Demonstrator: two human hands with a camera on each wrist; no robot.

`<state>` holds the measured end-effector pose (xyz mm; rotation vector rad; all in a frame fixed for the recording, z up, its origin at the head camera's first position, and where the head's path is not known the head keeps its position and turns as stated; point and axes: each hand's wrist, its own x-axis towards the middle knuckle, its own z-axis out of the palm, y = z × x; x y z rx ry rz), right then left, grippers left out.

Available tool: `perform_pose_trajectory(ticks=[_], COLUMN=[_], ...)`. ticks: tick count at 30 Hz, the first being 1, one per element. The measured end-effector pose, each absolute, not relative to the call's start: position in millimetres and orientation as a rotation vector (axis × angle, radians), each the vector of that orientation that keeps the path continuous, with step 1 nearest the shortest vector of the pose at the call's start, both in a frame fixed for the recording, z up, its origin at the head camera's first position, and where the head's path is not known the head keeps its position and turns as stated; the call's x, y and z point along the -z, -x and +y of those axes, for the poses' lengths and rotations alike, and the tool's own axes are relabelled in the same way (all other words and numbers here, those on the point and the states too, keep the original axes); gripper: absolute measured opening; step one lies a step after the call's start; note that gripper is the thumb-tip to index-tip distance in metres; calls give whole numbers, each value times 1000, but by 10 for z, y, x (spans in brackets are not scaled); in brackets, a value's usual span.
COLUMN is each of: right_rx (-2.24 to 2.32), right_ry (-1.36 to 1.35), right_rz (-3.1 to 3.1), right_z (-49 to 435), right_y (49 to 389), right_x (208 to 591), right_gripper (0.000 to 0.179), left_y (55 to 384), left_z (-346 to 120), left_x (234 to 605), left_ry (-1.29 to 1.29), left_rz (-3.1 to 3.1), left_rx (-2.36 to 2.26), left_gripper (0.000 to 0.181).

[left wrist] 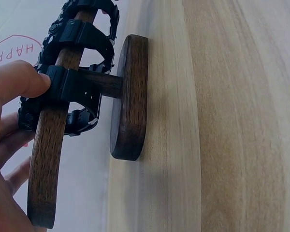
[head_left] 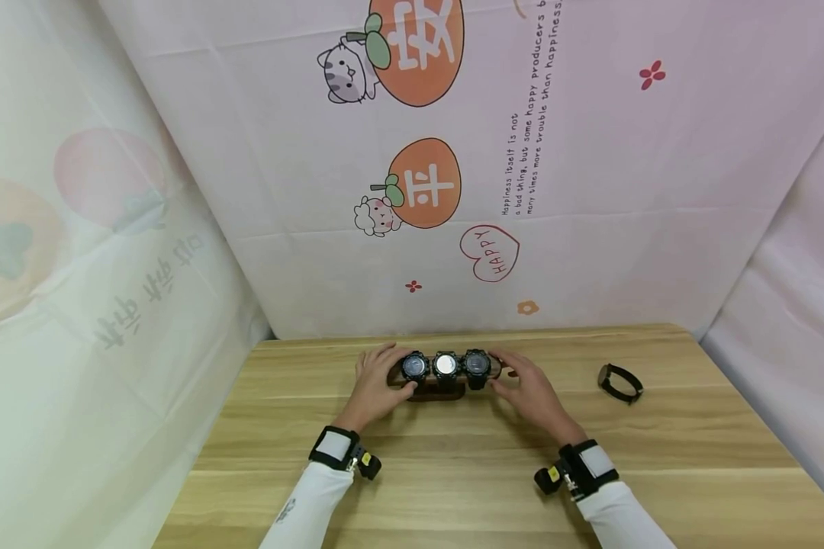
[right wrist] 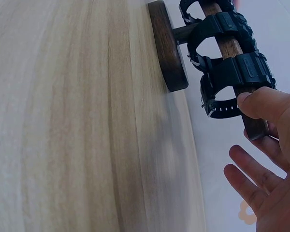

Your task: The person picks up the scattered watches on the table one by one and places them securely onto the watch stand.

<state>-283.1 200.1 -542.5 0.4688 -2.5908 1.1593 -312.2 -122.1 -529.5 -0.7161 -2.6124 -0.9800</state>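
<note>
Three black watches hang in a row on the bar of a dark wooden T-shaped watch stand (left wrist: 44, 169), which stands near the table's back edge. At the left end, my left hand (head_left: 376, 387) pinches the left watch (head_left: 415, 367), its thumb on the strap and its other fingers behind. The middle watch (head_left: 445, 365) has a bright, glaring face. Beside the right watch (head_left: 477, 364), my right hand (head_left: 534, 394) pinches the bar's end between thumb and index finger; its other fingers extend apart, as the right wrist view shows.
Another black watch (head_left: 621, 385) with a closed strap lies on the wooden table (head_left: 453, 488), to the right of the stand. A printed white cloth (head_left: 302, 252) hangs directly behind the table, and more cloth hangs on both sides.
</note>
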Motion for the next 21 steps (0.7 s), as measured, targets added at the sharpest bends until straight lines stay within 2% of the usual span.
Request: perform_pose_trajectory(ticks=[21], right_rx=[-1161], right_ry=[-450], right_rz=[-2603], right_z=[1992], right_y=[2821], right_x=[5413], right_gripper=[63], left_y=[3082], left_z=[-1194], left_x=[5265], left_ry=[750], left_rz=[-2609], left_rx=[940], left_gripper=[62])
